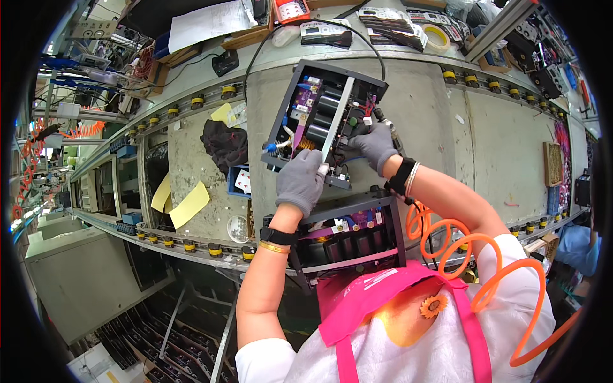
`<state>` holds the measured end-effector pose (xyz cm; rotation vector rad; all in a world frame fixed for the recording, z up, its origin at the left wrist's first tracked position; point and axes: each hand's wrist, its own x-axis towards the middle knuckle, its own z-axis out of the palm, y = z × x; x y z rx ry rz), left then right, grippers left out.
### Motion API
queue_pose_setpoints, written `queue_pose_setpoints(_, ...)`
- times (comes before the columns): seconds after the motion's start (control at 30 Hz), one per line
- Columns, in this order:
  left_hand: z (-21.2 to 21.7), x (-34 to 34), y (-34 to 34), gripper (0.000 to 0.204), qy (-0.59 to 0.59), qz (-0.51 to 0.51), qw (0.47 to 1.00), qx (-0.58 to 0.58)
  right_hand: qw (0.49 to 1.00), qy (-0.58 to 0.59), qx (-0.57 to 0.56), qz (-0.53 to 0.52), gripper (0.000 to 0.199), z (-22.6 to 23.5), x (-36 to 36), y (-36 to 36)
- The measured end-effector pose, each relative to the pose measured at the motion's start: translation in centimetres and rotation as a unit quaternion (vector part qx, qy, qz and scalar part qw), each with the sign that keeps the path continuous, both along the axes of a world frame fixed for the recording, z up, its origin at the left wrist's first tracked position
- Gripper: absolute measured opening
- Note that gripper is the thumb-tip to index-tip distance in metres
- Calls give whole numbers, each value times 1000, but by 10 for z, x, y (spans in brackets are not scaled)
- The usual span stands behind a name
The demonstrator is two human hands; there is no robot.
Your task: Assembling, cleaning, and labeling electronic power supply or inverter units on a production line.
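An open black electronics chassis [285, 115] lies tilted on the workbench in front of me. It holds dark cylindrical capacitors [329, 102], purple parts, wires and a silver bar [340, 115] running along it. My left hand [299, 182], in a grey glove, is closed on the chassis at its near edge, by the end of the bar. On the right side my gloved right hand [375, 148] reaches in with bent fingers, beside a dark part and a small white connector [367, 120]. What its fingertips pinch is hidden. Close to my body stands a second, similar chassis [394, 230].
An orange coiled hose [498, 297] hangs across my right arm. To the left lie a black bag [225, 143], yellow sheets [191, 204] and a blue tray [231, 182]. Black-and-white panels [325, 33] and a tape roll [436, 38] rest on the far ledge. Rollers line the bench edges.
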<state>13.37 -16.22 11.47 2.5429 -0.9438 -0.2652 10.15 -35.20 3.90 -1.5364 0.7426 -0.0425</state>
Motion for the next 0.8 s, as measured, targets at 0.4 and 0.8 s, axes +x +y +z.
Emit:
queue_pose_setpoints(0.4,18,6,-20,29,-64,70,984,152,984,-44,106,133,44,11,9,-9)
queue_pose_setpoints(0.8,-8,11,-21,35,-65,54,995,51,965,-98,91,227,35,30,6,-22)
